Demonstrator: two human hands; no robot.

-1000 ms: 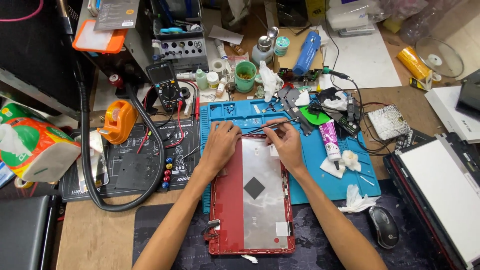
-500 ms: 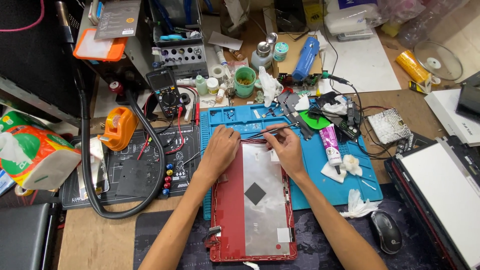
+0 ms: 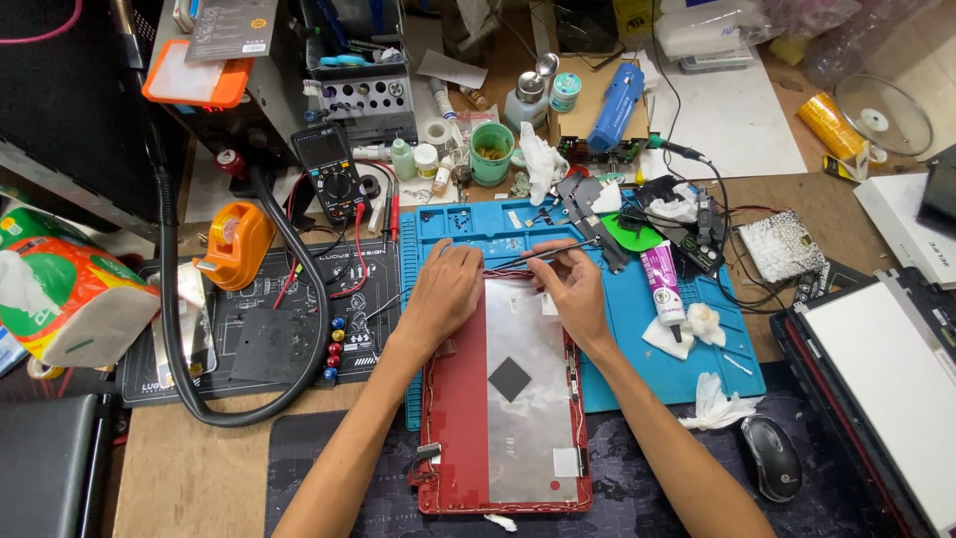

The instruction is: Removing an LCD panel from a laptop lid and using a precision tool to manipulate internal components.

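Observation:
A red laptop lid shell [image 3: 445,438] lies inside-up on the blue work mat [image 3: 637,349], lined with silver foil [image 3: 523,428] carrying a black square pad [image 3: 510,379]. My left hand [image 3: 445,292] rests flat on the shell's top left corner, pressing it down. My right hand [image 3: 573,289] sits at the top edge and grips thin metal tweezers [image 3: 543,252], whose tips point left along the shell's upper rim, close to my left fingers.
A white glue tube [image 3: 663,289] and crumpled wipes [image 3: 697,324] lie right of my right hand. A multimeter [image 3: 334,179], orange tape dispenser [image 3: 232,242] and black hose [image 3: 169,329] are left. A mouse [image 3: 770,458] and an open laptop [image 3: 886,389] are at right.
The view shifted slightly. Both hands stay at the shell's top edge; the right hand with the tweezers has nudged a little along the rim.

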